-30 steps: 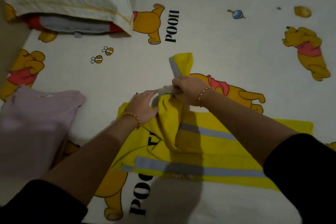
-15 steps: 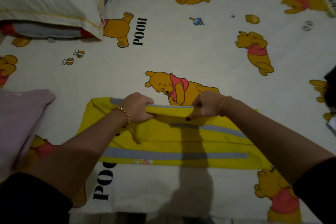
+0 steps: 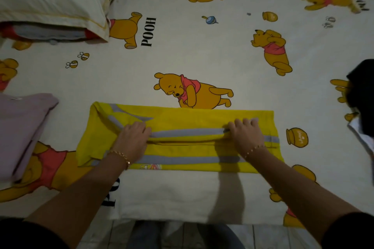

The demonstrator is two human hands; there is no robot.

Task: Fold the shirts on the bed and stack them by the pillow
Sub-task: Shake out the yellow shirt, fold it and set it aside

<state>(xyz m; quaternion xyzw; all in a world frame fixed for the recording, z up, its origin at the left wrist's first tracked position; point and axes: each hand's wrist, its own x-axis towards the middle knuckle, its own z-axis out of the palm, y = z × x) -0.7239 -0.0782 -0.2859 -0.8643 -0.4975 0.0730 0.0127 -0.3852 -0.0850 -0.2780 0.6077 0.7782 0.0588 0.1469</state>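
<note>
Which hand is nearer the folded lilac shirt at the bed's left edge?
Left. The left hand rests on the left part of the yellow shirt, the side facing the lilac shirt; the right hand rests toward its right end, farther away.

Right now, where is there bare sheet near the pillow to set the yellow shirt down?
Open sheet lies between the pillow and the yellow shirt, widening rightward past the pillow's corner. Crowded: the lilac shirt fills the left edge, dark clothing the right edge.
</note>
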